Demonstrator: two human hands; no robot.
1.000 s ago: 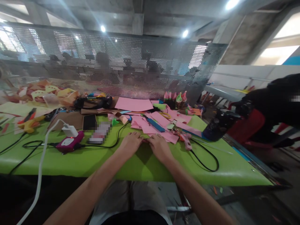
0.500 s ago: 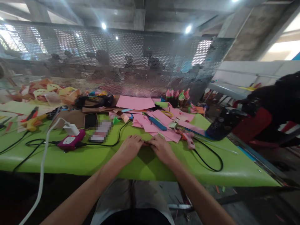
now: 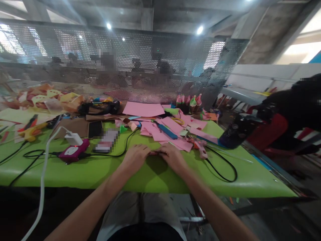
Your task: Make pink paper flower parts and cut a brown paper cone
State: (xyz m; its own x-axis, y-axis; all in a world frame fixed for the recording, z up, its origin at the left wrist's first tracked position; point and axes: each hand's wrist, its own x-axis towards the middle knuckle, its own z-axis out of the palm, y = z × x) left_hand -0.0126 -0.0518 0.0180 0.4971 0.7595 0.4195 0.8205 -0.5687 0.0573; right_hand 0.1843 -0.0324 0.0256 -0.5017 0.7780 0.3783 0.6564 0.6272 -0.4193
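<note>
At the middle of the green-covered table, my left hand and my right hand are close together, fingertips almost meeting. Their fingers are bent and pressed down around a thin, small pinkish strip, which spans the gap between them. Most of it is hidden under the fingers, so its kind is unclear. Just beyond the hands lie pink paper sheets and a blue-handled tool. A pink glue gun with a black cord rests to the right of my right hand.
On the left are a phone, a magenta power strip with a white charger, and a yellow glue gun. Paper cones stand before a perforated metal screen. A dark bottle and a seated person are at right.
Both hands stay together at the same spot, with only slight finger movement. The whole view has shifted a little, so things appear slightly further left.
</note>
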